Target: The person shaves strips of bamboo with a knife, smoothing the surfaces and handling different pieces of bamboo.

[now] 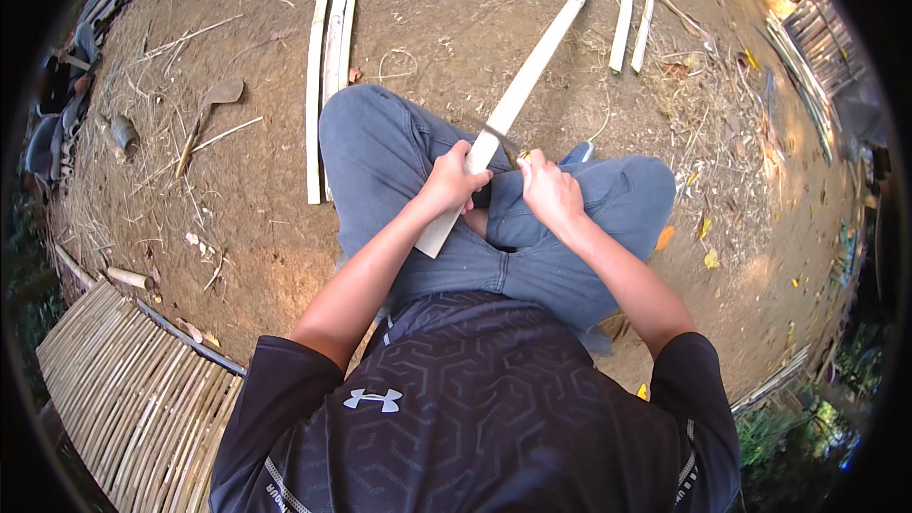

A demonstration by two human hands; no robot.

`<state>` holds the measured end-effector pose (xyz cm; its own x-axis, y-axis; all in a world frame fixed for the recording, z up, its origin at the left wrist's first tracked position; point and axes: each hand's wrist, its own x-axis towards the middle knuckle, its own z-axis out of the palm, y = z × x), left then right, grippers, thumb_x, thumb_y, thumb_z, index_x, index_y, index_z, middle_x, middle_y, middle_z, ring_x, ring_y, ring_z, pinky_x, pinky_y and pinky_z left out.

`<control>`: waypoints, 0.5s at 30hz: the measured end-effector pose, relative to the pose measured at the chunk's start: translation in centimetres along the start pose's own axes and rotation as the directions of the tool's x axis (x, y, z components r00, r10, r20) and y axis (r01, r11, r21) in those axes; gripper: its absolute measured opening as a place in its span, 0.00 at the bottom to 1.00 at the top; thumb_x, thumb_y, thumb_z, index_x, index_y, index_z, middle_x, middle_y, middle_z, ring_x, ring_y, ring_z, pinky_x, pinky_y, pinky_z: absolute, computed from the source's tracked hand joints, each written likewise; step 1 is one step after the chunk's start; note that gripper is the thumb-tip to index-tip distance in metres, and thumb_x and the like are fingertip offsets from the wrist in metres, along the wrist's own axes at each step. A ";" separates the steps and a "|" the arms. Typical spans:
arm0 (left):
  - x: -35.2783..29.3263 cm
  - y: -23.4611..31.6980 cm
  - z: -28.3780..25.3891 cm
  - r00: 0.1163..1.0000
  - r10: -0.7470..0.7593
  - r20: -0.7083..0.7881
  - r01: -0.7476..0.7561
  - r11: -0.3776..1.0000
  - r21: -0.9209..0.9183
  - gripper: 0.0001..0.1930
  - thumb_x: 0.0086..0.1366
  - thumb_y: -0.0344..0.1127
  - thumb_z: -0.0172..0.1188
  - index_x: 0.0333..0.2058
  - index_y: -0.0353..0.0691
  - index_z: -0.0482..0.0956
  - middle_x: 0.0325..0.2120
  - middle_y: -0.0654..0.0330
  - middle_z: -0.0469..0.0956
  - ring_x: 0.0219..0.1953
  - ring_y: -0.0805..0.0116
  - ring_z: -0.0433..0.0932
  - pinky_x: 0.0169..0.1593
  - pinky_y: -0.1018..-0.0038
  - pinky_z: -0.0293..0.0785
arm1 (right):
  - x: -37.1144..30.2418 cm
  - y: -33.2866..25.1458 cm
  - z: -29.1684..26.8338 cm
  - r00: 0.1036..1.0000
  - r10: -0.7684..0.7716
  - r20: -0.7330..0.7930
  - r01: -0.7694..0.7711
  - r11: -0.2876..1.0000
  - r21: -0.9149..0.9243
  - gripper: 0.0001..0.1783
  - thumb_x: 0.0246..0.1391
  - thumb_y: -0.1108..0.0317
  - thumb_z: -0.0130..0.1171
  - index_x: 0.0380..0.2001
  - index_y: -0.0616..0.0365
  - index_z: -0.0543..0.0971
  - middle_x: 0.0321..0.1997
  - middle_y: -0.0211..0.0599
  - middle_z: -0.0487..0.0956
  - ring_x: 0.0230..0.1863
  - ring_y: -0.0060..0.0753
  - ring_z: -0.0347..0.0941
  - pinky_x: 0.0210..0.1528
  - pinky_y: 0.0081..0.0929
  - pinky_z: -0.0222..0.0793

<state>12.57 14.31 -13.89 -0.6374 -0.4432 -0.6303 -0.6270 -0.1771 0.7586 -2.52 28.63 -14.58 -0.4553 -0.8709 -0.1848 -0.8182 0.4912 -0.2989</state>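
Likely light but stiff, the bamboo slat (537, 62) is best gripped where the left hand (454, 179) wraps it, behind the knife (503, 139) the right hand (552, 192) clenches.

A spade-like tool (222, 93) lies on brown dirt (261, 271).

Left fingers (458, 154), right fingers (529, 171) curled.

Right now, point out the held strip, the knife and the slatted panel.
Held strip (518, 95), head view: middle of its face.
Knife (501, 137), head view: blade.
Slatted panel (142, 399), head view: middle of slats.
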 end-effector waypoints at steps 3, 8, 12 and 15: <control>0.2 0.0 0.2 1.000 0.019 -0.024 -0.019 1.000 0.006 0.21 0.64 0.32 0.67 0.48 0.30 0.66 0.21 0.58 0.76 0.13 0.71 0.75 0.13 0.71 0.70 | 0.8 0.7 -0.2 1.000 -0.009 -0.021 0.009 1.000 -0.029 0.19 0.69 0.53 0.47 0.37 0.60 0.72 0.24 0.54 0.81 0.26 0.58 0.81 0.26 0.49 0.78; 0.4 -0.1 0.1 1.000 0.010 -0.028 -0.010 1.000 0.008 0.21 0.62 0.34 0.68 0.46 0.29 0.68 0.21 0.58 0.76 0.13 0.71 0.75 0.13 0.71 0.70 | -0.4 -0.3 0.4 0.994 -0.102 -0.044 0.099 0.993 -0.061 0.18 0.68 0.53 0.50 0.37 0.59 0.72 0.23 0.50 0.80 0.22 0.54 0.81 0.21 0.43 0.78; 0.8 -0.3 0.0 0.999 0.002 -0.034 -0.001 1.000 0.023 0.20 0.62 0.36 0.68 0.43 0.29 0.71 0.21 0.59 0.77 0.13 0.72 0.75 0.14 0.73 0.71 | -0.1 -0.5 1.1 0.991 -0.071 -0.115 0.068 0.997 -0.032 0.18 0.68 0.52 0.51 0.36 0.58 0.72 0.24 0.49 0.80 0.21 0.52 0.80 0.19 0.42 0.77; -0.1 -0.2 0.2 1.000 -0.016 0.010 0.016 1.000 -0.003 0.17 0.62 0.37 0.67 0.40 0.28 0.74 0.21 0.60 0.78 0.13 0.73 0.75 0.14 0.74 0.71 | -1.1 -0.4 1.0 0.991 -0.059 -0.120 0.051 0.996 -0.071 0.18 0.68 0.52 0.51 0.35 0.57 0.72 0.24 0.48 0.80 0.20 0.50 0.80 0.18 0.42 0.77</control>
<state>12.62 14.56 -14.01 -0.6317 -0.4319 -0.6437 -0.6356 -0.1866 0.7491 -1.30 29.42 -15.15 -0.4449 -0.8940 -0.0534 -0.8631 0.4439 -0.2408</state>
